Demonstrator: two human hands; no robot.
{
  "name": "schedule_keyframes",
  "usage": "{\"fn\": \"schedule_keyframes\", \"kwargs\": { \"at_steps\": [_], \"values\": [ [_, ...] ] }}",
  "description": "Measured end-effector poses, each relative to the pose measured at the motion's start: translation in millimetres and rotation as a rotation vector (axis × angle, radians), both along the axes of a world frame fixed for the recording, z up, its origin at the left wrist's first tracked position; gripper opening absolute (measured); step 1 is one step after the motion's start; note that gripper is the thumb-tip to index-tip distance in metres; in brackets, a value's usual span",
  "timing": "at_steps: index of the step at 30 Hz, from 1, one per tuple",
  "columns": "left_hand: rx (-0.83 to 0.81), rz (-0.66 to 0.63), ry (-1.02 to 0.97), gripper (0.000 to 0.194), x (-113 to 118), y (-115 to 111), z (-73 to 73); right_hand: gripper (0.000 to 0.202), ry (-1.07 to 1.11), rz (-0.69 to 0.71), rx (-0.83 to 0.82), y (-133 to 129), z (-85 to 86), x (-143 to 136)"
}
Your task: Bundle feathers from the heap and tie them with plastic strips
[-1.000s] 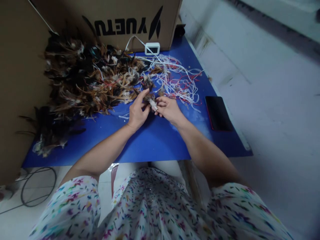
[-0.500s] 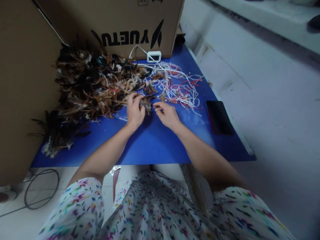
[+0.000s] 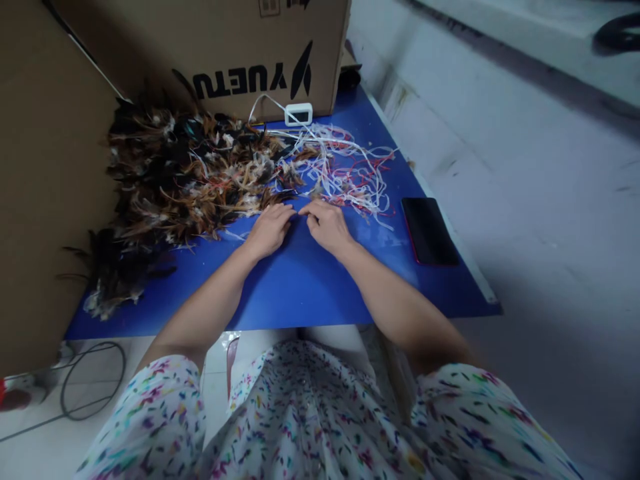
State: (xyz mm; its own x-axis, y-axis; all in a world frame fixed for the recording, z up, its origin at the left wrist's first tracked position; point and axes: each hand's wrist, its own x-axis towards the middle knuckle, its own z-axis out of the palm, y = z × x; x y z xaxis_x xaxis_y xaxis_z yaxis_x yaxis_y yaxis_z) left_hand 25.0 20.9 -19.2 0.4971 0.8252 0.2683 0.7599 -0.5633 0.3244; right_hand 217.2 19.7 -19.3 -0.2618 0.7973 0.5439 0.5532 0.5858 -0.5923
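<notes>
On the blue table, my left hand is closed, its back upward and its fingers together pointing right. What lies under its fingers is hidden. My right hand faces it, thumb and forefinger drawn together in a pinch; anything between them is too small to make out. The two sets of fingertips almost meet. Just beyond the left hand lie dark and brown feathers, at the edge of a large heap of feathers. Past the right hand spreads a tangle of white and red strings.
A cardboard box stands behind the feathers, and another brown cardboard panel rises at the left. A small white device with a dark screen sits by the box. A phone lies near the right edge, beside the wall.
The grey-brown feather tuft between my hands is no longer visible there. My left fingers have flattened and turned right, and my right fingers have come closer to them. The view has shifted slightly.
</notes>
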Motion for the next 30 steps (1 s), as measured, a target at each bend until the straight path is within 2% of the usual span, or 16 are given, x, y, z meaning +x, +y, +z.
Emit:
{"fn": "schedule_keyframes", "kwargs": {
  "at_steps": [4, 8, 11, 14, 17, 23, 27, 30],
  "values": [
    [0.010, 0.030, 0.052, 0.047, -7, 10, 5.8, 0.031, 0.021, -0.075, 0.027, 0, 4.5, 1],
    [0.081, 0.042, 0.014, 0.048, -22, 32, 5.5, 0.029, 0.095, -0.131, 0.021, -1, 11.3, 3],
    [0.155, 0.084, -0.044, 0.039, -31, 45, 7.4, 0.027, 0.158, -0.181, -0.001, -2, 17.5, 9],
    [0.193, 0.169, -0.039, 0.019, -31, 51, 14.9, 0.024, 0.219, -0.240, 0.007, -1, 21.5, 17],
    [0.237, 0.243, -0.040, 0.018, -21, 57, 25.6, 0.021, 0.259, -0.284, 0.022, 0, 22.0, 23],
    [0.185, 0.142, -0.078, 0.005, 10, 91, 40.6, 0.019, 0.231, -0.293, 0.041, 2, 19.7, 25],
    [0.164, -0.005, 0.061, 0.008, 26, 112, 36.3, 0.019, 0.192, -0.283, 0.023, 2, 20.9, 25],
    [0.179, -0.033, 0.107, 0.005, 33, 122, 29.1, 0.020, 0.170, -0.288, 0.013, 2, 21.8, 26]
  ]
}}
